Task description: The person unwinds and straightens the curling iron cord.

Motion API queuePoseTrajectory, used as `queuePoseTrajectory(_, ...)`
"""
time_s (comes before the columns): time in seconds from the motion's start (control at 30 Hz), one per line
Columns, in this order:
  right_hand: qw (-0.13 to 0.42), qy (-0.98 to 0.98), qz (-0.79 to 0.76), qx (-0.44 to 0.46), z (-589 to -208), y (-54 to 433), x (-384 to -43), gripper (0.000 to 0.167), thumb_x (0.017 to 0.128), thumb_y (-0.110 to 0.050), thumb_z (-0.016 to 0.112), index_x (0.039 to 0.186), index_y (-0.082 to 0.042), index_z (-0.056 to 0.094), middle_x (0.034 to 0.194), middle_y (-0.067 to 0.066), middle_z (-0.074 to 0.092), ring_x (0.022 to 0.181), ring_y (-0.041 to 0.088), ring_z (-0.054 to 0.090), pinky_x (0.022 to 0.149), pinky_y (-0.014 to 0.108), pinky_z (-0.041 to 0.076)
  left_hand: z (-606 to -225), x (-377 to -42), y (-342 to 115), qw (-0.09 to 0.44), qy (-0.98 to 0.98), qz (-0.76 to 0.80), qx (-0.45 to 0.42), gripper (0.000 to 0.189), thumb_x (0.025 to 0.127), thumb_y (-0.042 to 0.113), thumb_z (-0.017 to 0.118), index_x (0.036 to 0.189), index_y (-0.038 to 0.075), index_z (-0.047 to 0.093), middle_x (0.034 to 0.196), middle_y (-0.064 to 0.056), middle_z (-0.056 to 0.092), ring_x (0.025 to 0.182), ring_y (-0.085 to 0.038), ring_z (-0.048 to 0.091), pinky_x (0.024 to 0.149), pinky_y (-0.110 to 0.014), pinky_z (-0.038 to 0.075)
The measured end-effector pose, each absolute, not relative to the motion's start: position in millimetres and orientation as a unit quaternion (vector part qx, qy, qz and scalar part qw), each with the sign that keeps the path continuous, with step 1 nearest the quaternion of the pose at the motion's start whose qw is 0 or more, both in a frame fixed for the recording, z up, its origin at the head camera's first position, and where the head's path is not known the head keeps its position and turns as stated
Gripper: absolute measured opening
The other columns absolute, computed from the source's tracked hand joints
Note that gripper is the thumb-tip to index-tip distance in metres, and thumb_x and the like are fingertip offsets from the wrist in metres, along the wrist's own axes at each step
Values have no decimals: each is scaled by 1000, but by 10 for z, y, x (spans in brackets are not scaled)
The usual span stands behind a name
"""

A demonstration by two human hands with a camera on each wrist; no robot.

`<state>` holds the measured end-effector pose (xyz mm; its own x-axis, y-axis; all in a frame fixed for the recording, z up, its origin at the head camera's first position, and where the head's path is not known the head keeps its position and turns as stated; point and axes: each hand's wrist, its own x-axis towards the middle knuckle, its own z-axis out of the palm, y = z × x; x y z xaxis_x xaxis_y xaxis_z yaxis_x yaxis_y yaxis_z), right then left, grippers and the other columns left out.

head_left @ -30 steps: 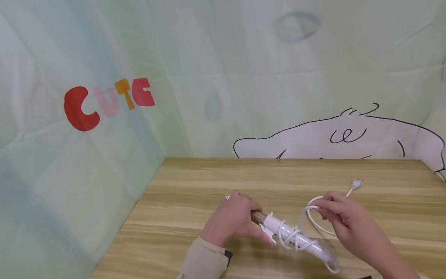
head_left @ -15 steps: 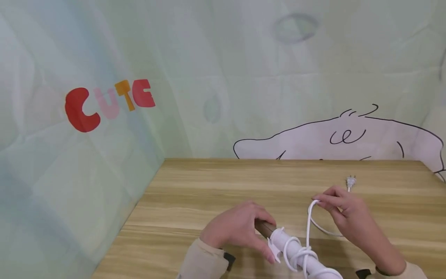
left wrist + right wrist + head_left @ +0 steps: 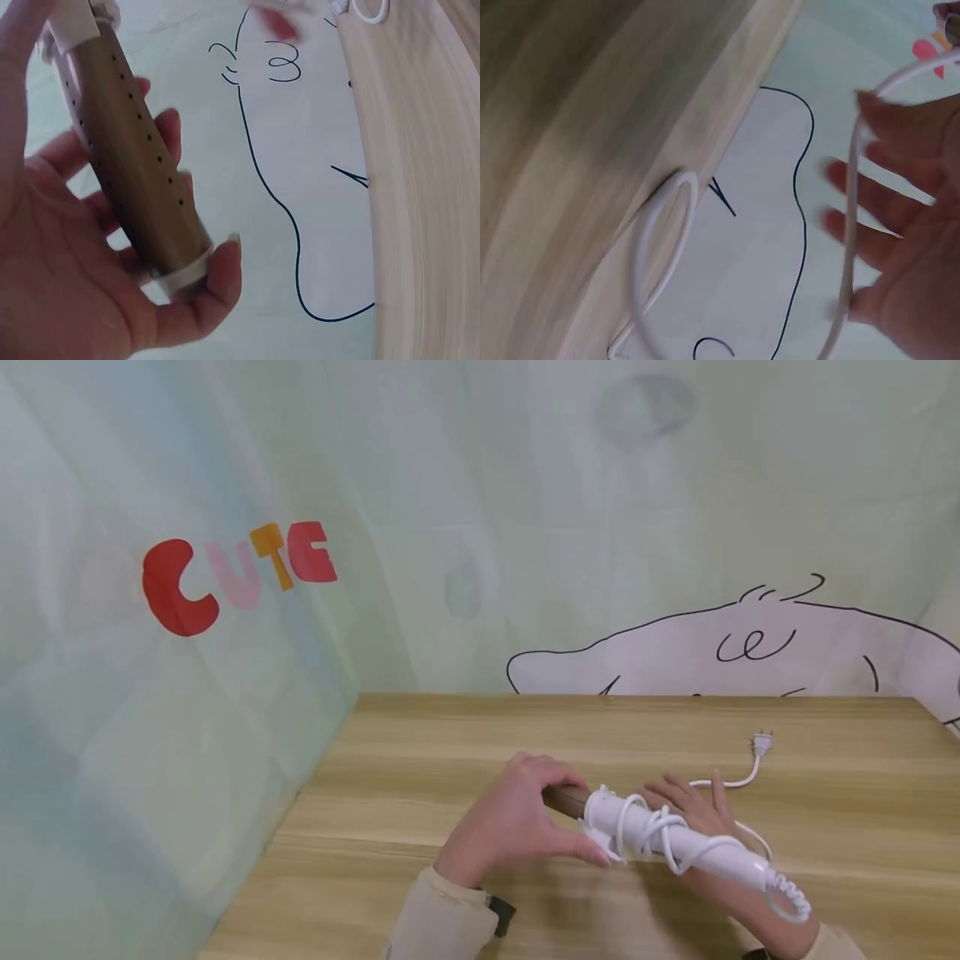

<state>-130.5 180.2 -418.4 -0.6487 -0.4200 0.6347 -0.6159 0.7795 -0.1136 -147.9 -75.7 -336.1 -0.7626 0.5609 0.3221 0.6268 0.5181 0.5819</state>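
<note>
My left hand (image 3: 517,827) grips the brown barrel of a curling iron (image 3: 720,857), its white handle pointing right and slightly down in the head view. In the left wrist view my fingers curl around the dotted barrel (image 3: 135,157), near its white tip. White cord (image 3: 666,827) is wound in several loose turns around the handle. My right hand (image 3: 693,810) is behind the handle, partly hidden by it, with fingers spread. In the right wrist view the cord (image 3: 851,202) runs across those fingers, which are blurred and not closed on it.
A white two-pin plug (image 3: 762,743) lies on the wooden table (image 3: 420,735) at the back right, with loose cord leading from it. Behind the table hangs a pale printed cloth (image 3: 420,527) with a dog drawing and coloured letters.
My right hand was pinching the cord above the handle; now its fingers are spread and it has passed behind the handle. The curling iron dipped nearer, then rose and turned more level.
</note>
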Motion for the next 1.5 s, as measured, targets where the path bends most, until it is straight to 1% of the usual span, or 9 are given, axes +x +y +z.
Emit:
queuePoseTrajectory(0.07,328,-870,209,303,-4140,1682,-1268,52,77,-13,77,125,1,62,126,18,62,122,39,54,108,68,19,-3338,-1494,-757,57,-879,-351,-317,59,53,58,92,101,29,72,93,26,62,92,-6,51,86,-27,44)
queuePoseTrajectory(0.13,337,-848,264,313,-4098,1570,-1219,48,87,-23,75,127,-2,60,126,14,63,123,31,55,114,47,24,-3324,-1497,-769,63,-890,-344,-293,61,52,59,92,101,28,72,92,24,62,92,-9,51,84,-29,45)
queuePoseTrajectory(0.27,312,-819,383,293,-4077,1437,-1081,39,86,-17,79,120,-11,63,113,-1,69,110,10,61,95,15,40,-3337,-1481,-777,53,-900,-338,-270,64,53,62,90,103,26,72,95,21,63,91,-11,51,78,-28,46)
queuePoseTrajectory(0.37,284,-777,476,297,-4062,1410,-1045,62,73,12,79,129,-1,57,113,-4,67,102,7,64,85,17,49,-3364,-1480,-759,46,-900,-333,-278,62,55,64,88,102,27,73,93,22,63,90,-10,52,78,-28,46)
queuePoseTrajectory(0.5,265,-736,541,310,-4026,1460,-1070,81,66,27,73,140,10,44,123,-3,61,99,4,63,77,19,52,-3392,-1504,-697,52,-899,-308,-308,60,62,68,83,105,27,73,95,22,64,91,-6,55,85,-28,44)
queuePoseTrajectory(0.77,257,-712,597,264,-4045,1430,-1067,58,68,30,69,121,12,52,113,-7,63,90,2,61,73,15,49,-3382,-1411,-593,120,-912,-224,-322,65,73,76,67,119,31,69,114,12,62,100,-19,51,78,-37,44)
queuePoseTrajectory(1.07,169,-730,625,221,-4032,1396,-1004,65,80,16,71,139,7,44,106,-1,67,89,9,67,74,23,54,-3431,-1397,-584,164,-924,-190,-288,71,69,81,66,120,31,68,108,11,62,102,-18,48,78,-42,41)
queuePoseTrajectory(1.27,124,-734,637,201,-4046,1380,-992,14,85,10,70,98,6,66,86,5,72,78,12,70,68,28,56,-3493,-1446,-576,211,-933,-173,-233,71,69,82,64,112,25,70,109,7,63,106,-25,49,81,-54,40)
queuePoseTrajectory(1.5,196,-795,538,201,-3976,1361,-962,16,83,9,72,94,-4,70,82,-2,70,74,6,65,63,24,55,-3546,-1512,-568,235,-945,-159,-161,78,66,85,63,112,23,72,107,2,64,104,-30,49,79,-56,40)
